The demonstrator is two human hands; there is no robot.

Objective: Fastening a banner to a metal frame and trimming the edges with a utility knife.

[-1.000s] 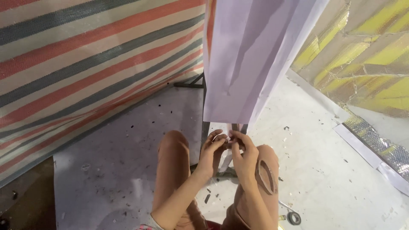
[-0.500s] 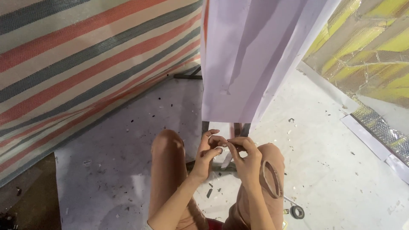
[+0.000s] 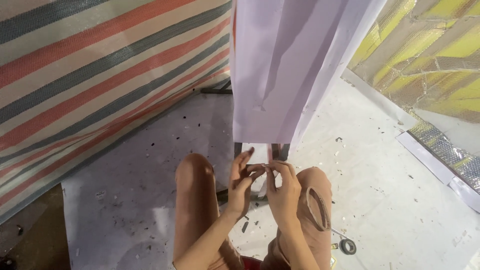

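Note:
My left hand and my right hand meet between my bent knees, both pinching a short strip of clear tape stretched between the fingertips. A roll of tape hangs like a bracelet over my right knee. Just above the hands hangs a large sheet of pale lilac paper, wrapped around an upright object on a dark metal frame. The paper's lower edge ends a little above my fingers.
A striped orange, grey and cream tarp slopes along the left. Bubble-wrapped yellow panels lean at the right. A small dark tape roll lies on the littered white floor sheet near my right leg.
My hands have stayed between my knees, and the left hand's fingers have spread a little while both keep working the tape strip. The view has shifted slightly.

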